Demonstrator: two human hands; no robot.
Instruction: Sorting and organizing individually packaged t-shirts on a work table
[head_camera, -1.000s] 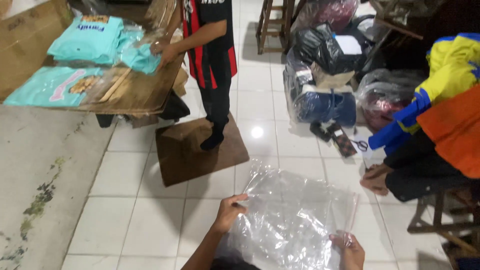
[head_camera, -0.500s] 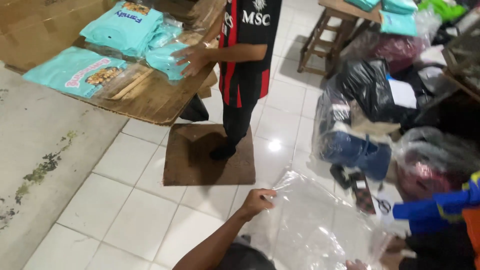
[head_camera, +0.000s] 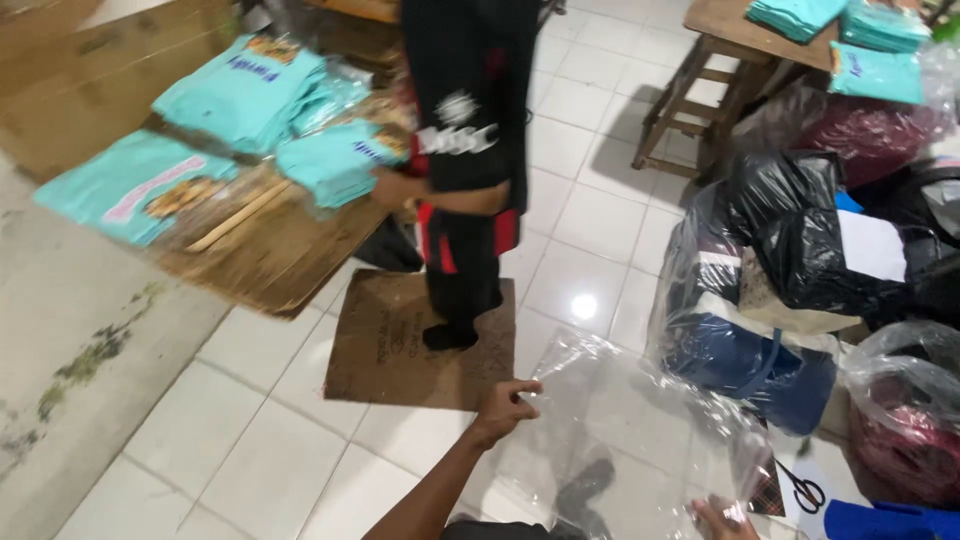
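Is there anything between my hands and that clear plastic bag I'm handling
Nothing visible. The left hand already pinches the clear plastic bag at its upper left edge, and the right hand grips its lower right edge, partly cut off by the frame.

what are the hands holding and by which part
A clear plastic bag: left hand pinches its upper left edge, right hand grips its lower right edge.

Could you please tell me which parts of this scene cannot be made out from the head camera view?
- Right hand: cut off by the bottom edge; its grip on the clear plastic bag is unclear.
- Contents of the black bag: hidden by its opaque plastic.
- Standing person: upper body cut off by the top edge.
- Left hand: pinches the bag's edge; fingertips blurred.
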